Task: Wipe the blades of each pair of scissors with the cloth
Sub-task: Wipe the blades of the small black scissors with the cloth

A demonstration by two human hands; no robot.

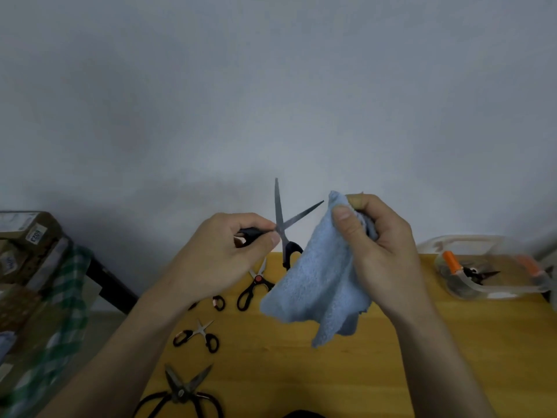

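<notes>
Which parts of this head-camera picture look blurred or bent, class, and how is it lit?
Head view: dim, flat light; soft shadow on the wall behind the left hand; wide-angle bending curves the table edge; the clear container at right is smeared; the open scissors and blue cloth stay fairly sharp.

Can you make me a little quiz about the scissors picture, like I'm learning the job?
1. True or false: the held scissors have their blades spread apart.
2. Which of the hands holds the blue cloth? A) left hand B) right hand C) neither
3. Fill in: the clear tub sits on the ______ side of the yellow table.

Key:
1. True, the blades form an open V.
2. B, the right hand grips the cloth; the left hand holds a scissor handle.
3. Right.
</notes>
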